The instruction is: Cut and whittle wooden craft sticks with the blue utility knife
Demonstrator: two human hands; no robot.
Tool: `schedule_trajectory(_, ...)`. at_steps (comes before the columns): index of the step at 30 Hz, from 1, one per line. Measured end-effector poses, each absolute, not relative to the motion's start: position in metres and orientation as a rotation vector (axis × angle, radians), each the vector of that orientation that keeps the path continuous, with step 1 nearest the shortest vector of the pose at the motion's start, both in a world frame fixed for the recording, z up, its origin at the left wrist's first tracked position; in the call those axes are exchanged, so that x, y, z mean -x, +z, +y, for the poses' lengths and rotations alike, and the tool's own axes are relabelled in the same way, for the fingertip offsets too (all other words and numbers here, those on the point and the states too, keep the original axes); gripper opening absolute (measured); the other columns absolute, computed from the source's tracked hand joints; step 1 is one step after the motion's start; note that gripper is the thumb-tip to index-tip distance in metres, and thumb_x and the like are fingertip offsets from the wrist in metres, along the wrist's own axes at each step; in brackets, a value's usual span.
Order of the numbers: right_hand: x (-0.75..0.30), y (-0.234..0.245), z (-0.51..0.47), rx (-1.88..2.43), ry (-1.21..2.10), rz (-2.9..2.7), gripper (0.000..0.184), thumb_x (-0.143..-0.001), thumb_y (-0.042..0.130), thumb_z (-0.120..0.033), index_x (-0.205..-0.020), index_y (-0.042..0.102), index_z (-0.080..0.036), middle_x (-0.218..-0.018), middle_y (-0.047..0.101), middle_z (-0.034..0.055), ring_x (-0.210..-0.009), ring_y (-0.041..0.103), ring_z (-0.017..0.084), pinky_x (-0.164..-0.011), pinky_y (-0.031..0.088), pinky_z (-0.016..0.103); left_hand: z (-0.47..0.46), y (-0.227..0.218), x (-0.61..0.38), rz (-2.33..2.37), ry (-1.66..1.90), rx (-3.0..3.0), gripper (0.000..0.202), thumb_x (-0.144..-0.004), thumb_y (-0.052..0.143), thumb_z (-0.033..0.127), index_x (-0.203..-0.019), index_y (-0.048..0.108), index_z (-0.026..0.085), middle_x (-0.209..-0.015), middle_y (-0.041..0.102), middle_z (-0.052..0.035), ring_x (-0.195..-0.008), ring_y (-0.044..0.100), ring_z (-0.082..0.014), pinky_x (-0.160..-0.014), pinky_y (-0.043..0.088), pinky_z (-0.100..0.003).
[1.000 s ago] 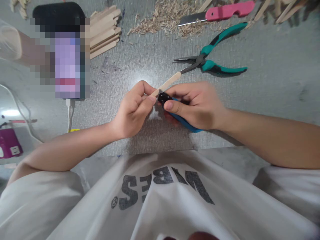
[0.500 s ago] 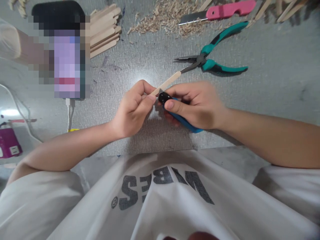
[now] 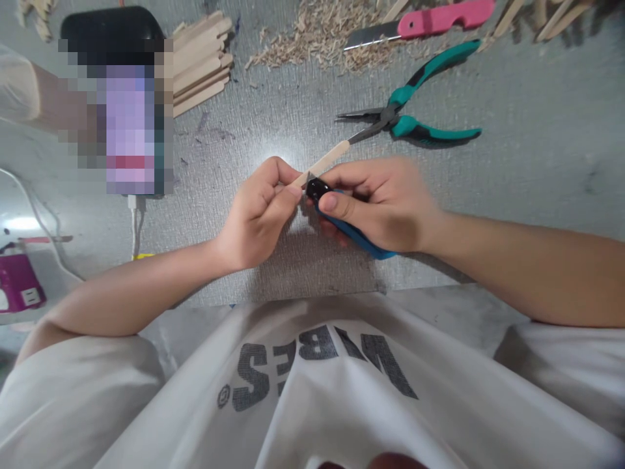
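Between the thumb and fingers of my left hand [image 3: 263, 212] is one end of a pale wooden craft stick [image 3: 328, 160], which slants up to the right. My right hand [image 3: 374, 205] is wrapped around a blue-handled utility knife [image 3: 359, 238] with a black front end. Its short blade meets the stick's lower edge close to my left fingertips. Beyond the stick's far end lie long-nose pliers [image 3: 389, 116] with teal and black handles, jaws apart; one jaw tip appears to touch the stick or lie just behind it. The knife's grip is partly hidden by my fingers.
Wood shavings [image 3: 303, 36] are heaped at the back, with a pink-handled saw [image 3: 444, 21] lying on them. Craft sticks [image 3: 202, 62] are stacked at back left, beside a blurred-out phone [image 3: 131, 130] on a white cable [image 3: 137, 208]. A purple adapter [image 3: 19, 280] sits far left.
The knife blade has shifted slightly left along the stick, toward my left fingertips. Objects on the table sit slightly further left in view. Both grips are the same.
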State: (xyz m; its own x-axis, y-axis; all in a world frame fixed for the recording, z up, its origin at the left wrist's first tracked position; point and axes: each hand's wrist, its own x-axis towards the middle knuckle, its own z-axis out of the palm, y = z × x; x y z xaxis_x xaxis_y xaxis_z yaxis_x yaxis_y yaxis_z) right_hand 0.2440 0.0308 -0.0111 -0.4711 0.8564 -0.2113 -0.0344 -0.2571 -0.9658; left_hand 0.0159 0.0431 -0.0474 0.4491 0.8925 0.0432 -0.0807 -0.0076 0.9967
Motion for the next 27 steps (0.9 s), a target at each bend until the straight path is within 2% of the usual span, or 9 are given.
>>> schedule_trajectory(4,-0.245,-0.009,0.033,1.075,1.57,-1.279,0.054,-0.099,0.094,-0.074,-0.091,0.075,-0.024,-0.064,0.069,-0.0051,-0.046,0.06,0.01,-0.043,0.05,0.026,0.043,-0.05,-0.016,0.732,0.896,-1.282,0.043,-0.115,0.074,0.069,-0.105,0.062,0.029,-0.058,0.031,0.0119,-0.044,0.027,-0.0097,-0.044,0.023,-0.029)
schedule_trajectory(6,-0.247,-0.007,0.035,1.065,1.506,-1.259,0.053,-0.099,0.094,-0.072,-0.091,0.074,-0.024,-0.064,0.069,-0.0057,-0.045,0.061,0.01,-0.043,0.053,0.025,0.044,-0.049,-0.016,0.716,0.893,-1.261,0.044,-0.114,0.075,0.071,-0.107,0.062,0.029,-0.057,0.031,0.0123,-0.044,0.026,-0.0096,-0.043,0.023,-0.029)
schedule_trajectory(9,-0.248,-0.007,0.035,1.031,1.62,-1.271,0.053,-0.098,0.096,-0.07,-0.091,0.076,-0.022,-0.064,0.069,-0.006,-0.045,0.062,0.01,-0.041,0.051,0.023,0.044,-0.047,-0.016,0.737,0.884,-1.282,0.042,-0.116,0.074,0.067,-0.105,0.062,0.028,-0.057,0.031,0.0121,-0.045,0.026,-0.0099,-0.045,0.023,-0.03)
schedule_trajectory(11,-0.247,-0.008,0.033,0.999,1.764,-1.295,0.052,-0.098,0.097,-0.069,-0.093,0.077,-0.021,-0.065,0.07,-0.0051,-0.046,0.062,0.01,-0.041,0.05,0.022,0.043,-0.045,-0.016,0.752,0.905,-1.318,0.042,-0.117,0.073,0.065,-0.1,0.061,0.028,-0.058,0.036,0.0103,-0.048,0.034,-0.011,-0.047,0.028,-0.03)
schedule_trajectory(15,-0.245,-0.013,0.031,0.91,1.907,-1.329,0.051,-0.098,0.097,-0.068,-0.096,0.078,-0.021,-0.065,0.07,-0.004,-0.047,0.062,0.01,-0.042,0.048,0.023,0.044,-0.044,-0.016,0.779,0.911,-1.353,0.045,-0.117,0.073,0.063,-0.094,0.06,0.027,-0.07,0.055,0.0039,-0.071,0.066,-0.0169,-0.063,0.051,-0.032)
schedule_trajectory(18,-0.245,-0.013,0.031,0.924,1.893,-1.317,0.049,-0.098,0.098,-0.066,-0.094,0.078,-0.021,-0.065,0.07,-0.0042,-0.047,0.061,0.01,-0.042,0.047,0.023,0.044,-0.046,-0.015,0.772,0.891,-1.345,0.046,-0.117,0.073,0.065,-0.095,0.059,0.027,-0.073,0.058,0.0035,-0.078,0.071,-0.0177,-0.071,0.057,-0.034)
schedule_trajectory(22,-0.245,-0.01,0.032,0.993,1.868,-1.303,0.05,-0.096,0.099,-0.066,-0.09,0.078,-0.022,-0.064,0.07,-0.004,-0.047,0.062,0.011,-0.042,0.048,0.024,0.044,-0.047,-0.015,0.789,0.92,-1.363,0.045,-0.116,0.073,0.065,-0.095,0.059,0.027,-0.071,0.053,0.0042,-0.071,0.064,-0.0164,-0.066,0.053,-0.033)
schedule_trajectory(27,-0.248,-0.008,0.035,1.06,1.724,-1.3,0.051,-0.096,0.098,-0.071,-0.092,0.079,-0.024,-0.065,0.071,-0.003,-0.046,0.063,0.012,-0.041,0.048,0.026,0.041,-0.038,-0.017,0.847,0.822,-1.281,0.037,-0.114,0.073,0.062,-0.103,0.058,0.03,-0.057,0.033,0.0118,-0.047,0.031,-0.0115,-0.049,0.028,-0.029)
